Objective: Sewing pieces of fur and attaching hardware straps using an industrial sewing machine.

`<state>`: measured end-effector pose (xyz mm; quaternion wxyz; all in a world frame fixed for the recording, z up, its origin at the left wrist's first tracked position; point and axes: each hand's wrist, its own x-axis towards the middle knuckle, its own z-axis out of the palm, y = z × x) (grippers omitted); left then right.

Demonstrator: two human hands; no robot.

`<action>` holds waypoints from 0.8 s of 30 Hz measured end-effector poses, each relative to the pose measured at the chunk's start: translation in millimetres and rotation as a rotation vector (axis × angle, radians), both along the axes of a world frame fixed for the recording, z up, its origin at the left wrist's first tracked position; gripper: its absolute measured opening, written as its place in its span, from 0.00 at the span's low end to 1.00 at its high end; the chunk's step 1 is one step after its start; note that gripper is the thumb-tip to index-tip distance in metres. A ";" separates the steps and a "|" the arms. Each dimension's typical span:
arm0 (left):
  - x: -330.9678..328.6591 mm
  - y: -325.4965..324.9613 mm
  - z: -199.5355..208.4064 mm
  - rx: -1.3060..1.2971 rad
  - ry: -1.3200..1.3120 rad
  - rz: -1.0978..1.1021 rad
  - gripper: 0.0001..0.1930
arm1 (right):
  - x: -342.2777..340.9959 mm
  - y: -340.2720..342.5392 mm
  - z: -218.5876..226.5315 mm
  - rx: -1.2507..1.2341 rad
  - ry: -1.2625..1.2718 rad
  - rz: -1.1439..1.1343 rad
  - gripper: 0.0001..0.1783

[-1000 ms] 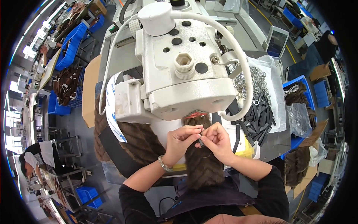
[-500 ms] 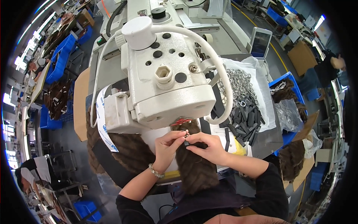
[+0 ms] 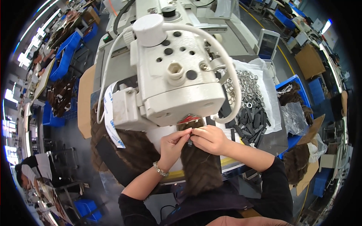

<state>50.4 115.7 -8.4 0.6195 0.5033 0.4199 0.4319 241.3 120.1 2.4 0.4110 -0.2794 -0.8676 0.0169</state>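
Left hand [image 3: 172, 147] and right hand [image 3: 212, 140] pinched closed, fingertips meeting, both apparently gripping a small dark piece [image 3: 190, 143]; piece mostly covered, details unclear; it sits above the brown fur strip [image 3: 201, 169], just in front of the sewing machine head [image 3: 181, 100]. Step, as judged: two-handed aligning of small piece; next move seems to call for a steady pinch, fingers clear of machine; farther right, metal rings [image 3: 245, 88] and black strips [image 3: 252, 126] in loose piles.
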 end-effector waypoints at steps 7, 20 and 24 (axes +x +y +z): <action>-0.5 -1.2 -4.4 0.003 -0.057 0.030 0.10 | -6.8 -3.0 -8.9 0.014 -0.006 -0.027 0.13; -5.0 16.0 8.5 0.977 0.866 -0.118 0.12 | -0.3 8.7 -9.5 -0.511 0.212 -0.302 0.10; -4.0 18.6 13.9 1.010 0.946 -0.120 0.15 | 0.0 10.1 -14.0 -0.504 0.106 -0.254 0.10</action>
